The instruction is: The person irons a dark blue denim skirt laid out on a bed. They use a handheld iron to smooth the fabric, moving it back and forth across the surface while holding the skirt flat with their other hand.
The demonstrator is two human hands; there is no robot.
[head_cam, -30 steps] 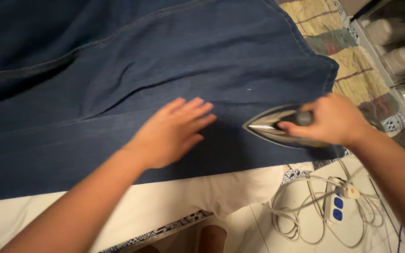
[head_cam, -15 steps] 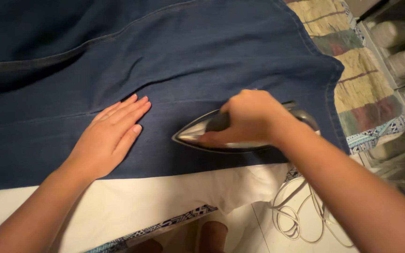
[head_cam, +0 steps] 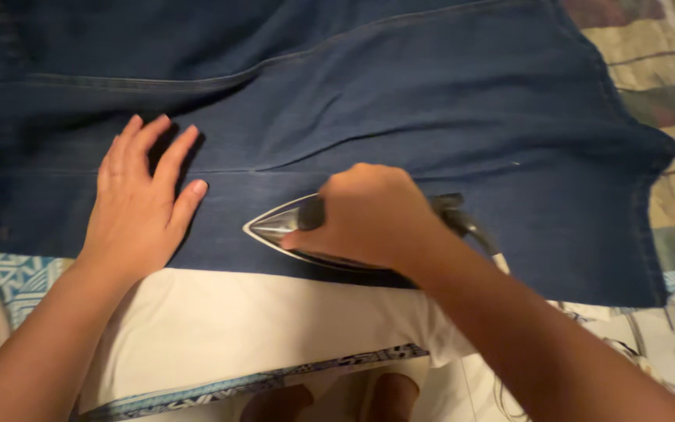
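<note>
The iron [head_cam: 291,227] has slid leftward across the denim [head_cam: 431,101], right hand [head_cam: 369,215] gripping its handle; the left hand [head_cam: 138,207] lies flat, fingers spread.

Both forearms bare, no sleeves, rings or watch.

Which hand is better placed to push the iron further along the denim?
The right hand: it already grips the iron by its handle, tip pointing toward the left hand, which lies flat with fingers spread on the denim garment.
</note>
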